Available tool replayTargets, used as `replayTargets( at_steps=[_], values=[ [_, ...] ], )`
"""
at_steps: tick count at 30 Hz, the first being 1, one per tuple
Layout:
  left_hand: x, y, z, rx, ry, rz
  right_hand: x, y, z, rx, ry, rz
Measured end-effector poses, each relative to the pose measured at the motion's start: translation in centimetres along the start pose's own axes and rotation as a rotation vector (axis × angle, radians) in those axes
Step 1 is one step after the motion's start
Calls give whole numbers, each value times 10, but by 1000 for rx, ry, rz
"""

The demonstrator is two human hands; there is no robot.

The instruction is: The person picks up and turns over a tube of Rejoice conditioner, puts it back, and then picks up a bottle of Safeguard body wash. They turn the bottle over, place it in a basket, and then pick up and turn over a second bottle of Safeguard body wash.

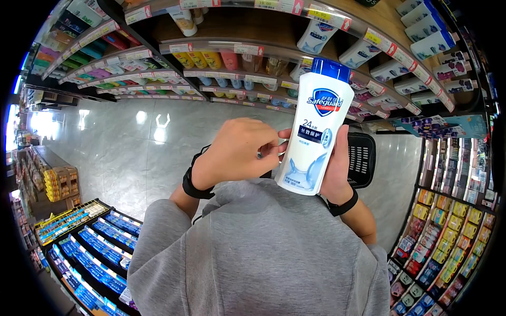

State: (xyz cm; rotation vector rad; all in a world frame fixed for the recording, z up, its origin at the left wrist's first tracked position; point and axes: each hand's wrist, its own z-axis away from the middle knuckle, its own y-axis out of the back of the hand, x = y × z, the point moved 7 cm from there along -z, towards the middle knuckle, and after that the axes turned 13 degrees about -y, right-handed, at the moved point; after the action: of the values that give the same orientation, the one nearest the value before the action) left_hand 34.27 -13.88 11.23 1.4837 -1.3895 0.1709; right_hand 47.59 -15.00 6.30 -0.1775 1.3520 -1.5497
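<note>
A white Safeguard bottle (316, 126) with a blue cap is upright, slightly tilted, its front label facing me. My right hand (339, 168) holds it from behind and along its right side, with the thumb on the edge and fingertips showing at the left edge. My left hand (240, 150) is just left of the bottle, its fingers curled with thumb and index finger pinched together. Whether anything is between those fingertips cannot be made out. Both wrists wear black bands.
Store shelves (226, 47) with bottles and price tags curve across the front. A black basket (361, 158) is beyond my right hand. Blue boxed goods fill a rack (100, 253) at the lower left, and packaged goods fill shelves (448, 226) at the right.
</note>
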Motion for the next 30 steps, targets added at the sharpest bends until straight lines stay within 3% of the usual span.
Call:
replayTargets(
  at_steps=[7, 16, 25, 28, 30],
  values=[
    [-2, -3, 0, -60, 17, -75, 1, 1, -1, 23, -23, 48],
    [5, -4, -5, 80, -81, -296, -5, 0, 0, 43, 2, 54],
    [-3, -4, -5, 194, -25, -167, -12, 1, -1, 69, 34, 46],
    [-8, -5, -1, 129, 76, 7, -16, 2, -1, 78, 48, 26],
    [-16, -6, -2, 212, 150, 203, -18, 6, -1, 83, 53, 15]
  ],
)
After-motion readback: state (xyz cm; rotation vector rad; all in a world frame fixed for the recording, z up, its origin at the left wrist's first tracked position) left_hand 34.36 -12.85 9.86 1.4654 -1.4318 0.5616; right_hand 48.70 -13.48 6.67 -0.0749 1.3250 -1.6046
